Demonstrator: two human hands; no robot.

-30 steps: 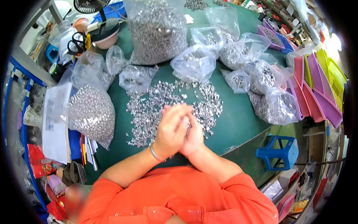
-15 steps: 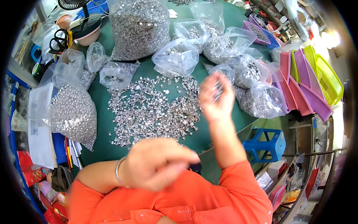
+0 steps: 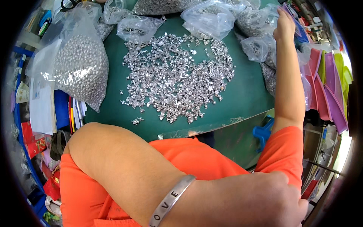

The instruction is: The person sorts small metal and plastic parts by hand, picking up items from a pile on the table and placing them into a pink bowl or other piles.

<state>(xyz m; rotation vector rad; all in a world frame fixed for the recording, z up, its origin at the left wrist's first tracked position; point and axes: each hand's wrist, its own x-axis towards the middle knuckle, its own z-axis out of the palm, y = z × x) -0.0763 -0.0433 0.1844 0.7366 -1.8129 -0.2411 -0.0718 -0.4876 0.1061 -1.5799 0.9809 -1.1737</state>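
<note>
A spread of small silvery metal pieces [image 3: 177,79] lies on the green tabletop [image 3: 113,109] in front of me. My right arm stretches to the far right. My right hand [image 3: 284,27] is above the plastic bags there, beside a purple tray [image 3: 293,15]; its fingers look closed, and what is in them is hidden. Across my lap, near the lower right, my left hand [image 3: 261,198] is curled with its back up, clear of the table. Its fingers bend out of sight, so anything inside cannot be seen. A metal bangle [image 3: 172,200] circles my left wrist.
A large clear bag of silvery beads [image 3: 81,64] stands at the left. Several clear bags of metal parts, such as one bag [image 3: 210,19], line the far side. Stacked pink trays [image 3: 321,85] are at the right, and a blue stool [image 3: 262,132] is below the table edge.
My right hand, which held shiny metal pieces over the table, has reached farther to the right and away. My left arm has swung right across my body. The whole view has shifted.
</note>
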